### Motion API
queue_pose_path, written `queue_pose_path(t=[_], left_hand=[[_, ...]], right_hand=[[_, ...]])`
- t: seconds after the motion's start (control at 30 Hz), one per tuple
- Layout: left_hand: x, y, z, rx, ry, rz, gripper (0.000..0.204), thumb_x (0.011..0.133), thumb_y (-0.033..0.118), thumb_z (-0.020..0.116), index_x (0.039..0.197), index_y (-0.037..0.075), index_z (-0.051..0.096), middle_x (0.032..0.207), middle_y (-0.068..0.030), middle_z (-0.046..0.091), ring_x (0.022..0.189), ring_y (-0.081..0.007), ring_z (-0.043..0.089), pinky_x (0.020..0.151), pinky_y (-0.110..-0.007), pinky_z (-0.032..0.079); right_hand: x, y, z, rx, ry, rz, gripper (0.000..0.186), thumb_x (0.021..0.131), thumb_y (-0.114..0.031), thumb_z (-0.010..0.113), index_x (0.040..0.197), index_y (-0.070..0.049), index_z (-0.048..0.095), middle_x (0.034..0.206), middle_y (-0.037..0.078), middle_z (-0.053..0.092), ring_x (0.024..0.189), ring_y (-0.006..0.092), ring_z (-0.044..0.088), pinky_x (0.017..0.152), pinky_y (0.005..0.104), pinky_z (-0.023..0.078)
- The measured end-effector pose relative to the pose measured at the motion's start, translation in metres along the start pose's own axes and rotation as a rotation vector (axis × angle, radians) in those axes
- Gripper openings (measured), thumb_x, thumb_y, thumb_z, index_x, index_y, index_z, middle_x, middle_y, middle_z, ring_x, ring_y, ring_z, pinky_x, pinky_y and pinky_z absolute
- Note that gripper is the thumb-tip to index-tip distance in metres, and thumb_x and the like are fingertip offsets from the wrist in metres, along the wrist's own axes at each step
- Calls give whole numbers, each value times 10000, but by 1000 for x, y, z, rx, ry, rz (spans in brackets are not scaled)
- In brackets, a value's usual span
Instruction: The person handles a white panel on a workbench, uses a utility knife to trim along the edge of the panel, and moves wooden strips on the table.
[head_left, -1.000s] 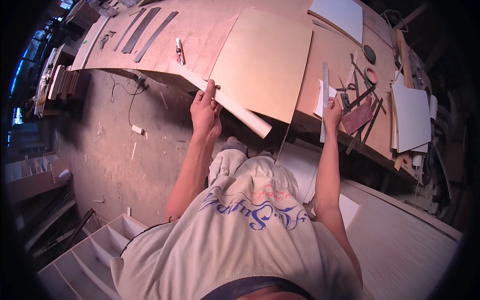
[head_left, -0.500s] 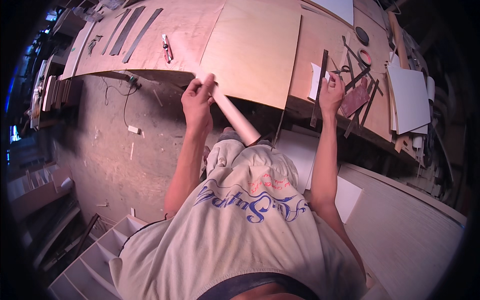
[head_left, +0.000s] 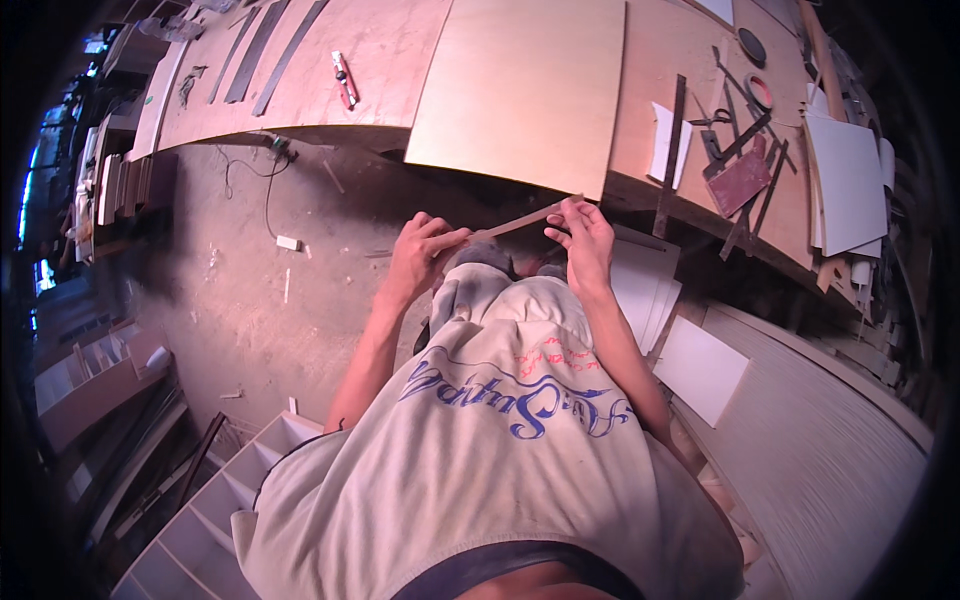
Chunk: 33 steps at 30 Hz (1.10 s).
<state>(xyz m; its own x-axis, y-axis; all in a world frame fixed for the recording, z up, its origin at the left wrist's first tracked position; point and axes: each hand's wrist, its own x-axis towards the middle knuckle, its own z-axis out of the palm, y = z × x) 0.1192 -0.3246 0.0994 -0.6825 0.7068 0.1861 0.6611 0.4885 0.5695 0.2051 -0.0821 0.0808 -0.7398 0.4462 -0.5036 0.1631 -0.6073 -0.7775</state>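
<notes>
Both my hands hold a thin wooden strip (head_left: 520,222) in front of my body, below the edge of the workbench (head_left: 400,60). My left hand (head_left: 418,252) pinches its left end and my right hand (head_left: 580,235) grips its right end. The strip slopes up toward the right. A large light plywood sheet (head_left: 525,90) lies on the bench just above my hands, overhanging the bench edge.
A red-handled cutter (head_left: 343,78) and dark metal strips (head_left: 268,50) lie on the bench's left part. Rulers, squares and a maroon pad (head_left: 738,180) clutter its right part. White boards (head_left: 845,170) and panels (head_left: 700,368) stand at right. A white shelf unit (head_left: 205,500) sits on the floor at lower left.
My left hand let go of the pale long piece at the bench edge and my right hand left the ruler; both came together in front of me, now holding the thin strip.
</notes>
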Motion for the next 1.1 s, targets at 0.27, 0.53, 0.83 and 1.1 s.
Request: queue_pose_path(t=[0.27, 0.53, 0.83, 1.1], left_hand=[[6, -31, -24, 87, -85, 77, 215, 797, 177, 710, 1008, 185, 745, 802, 6, 584, 787, -217, 481, 712, -339, 399], [22, -49, -24, 148, -121, 193, 272, 789, 217, 722, 1053, 158, 704, 856, -6, 607, 904, -221, 531, 798, -350, 417], [-10, -64, 0, -1022, -143, -632, 329, 915, 237, 664, 1145, 12, 594, 995, -93, 691, 786, -174, 674, 674, -298, 527], [17, -130, 30, -1425, 205, -984, 292, 949, 282, 634, 1068, 16, 620, 1077, -102, 684, 970, -185, 678, 805, -287, 561]], right_hand=[[-7, 37, 34, 284, 112, 38, 202, 907, -186, 694, 1002, -46, 583, 973, 95, 663, 902, 179, 661, 858, 323, 538], [-10, 72, 44, 259, 226, -96, 174, 919, -137, 664, 1043, -36, 595, 1017, 93, 668, 957, 205, 675, 873, 316, 548], [20, 81, 34, 250, 347, -43, 213, 947, -204, 633, 1063, -34, 578, 1071, 103, 651, 958, 252, 675, 844, 377, 579], [44, 93, 18, 271, 386, -51, 206, 935, -221, 652, 1036, -53, 588, 1055, 87, 657, 921, 240, 680, 790, 354, 587]])
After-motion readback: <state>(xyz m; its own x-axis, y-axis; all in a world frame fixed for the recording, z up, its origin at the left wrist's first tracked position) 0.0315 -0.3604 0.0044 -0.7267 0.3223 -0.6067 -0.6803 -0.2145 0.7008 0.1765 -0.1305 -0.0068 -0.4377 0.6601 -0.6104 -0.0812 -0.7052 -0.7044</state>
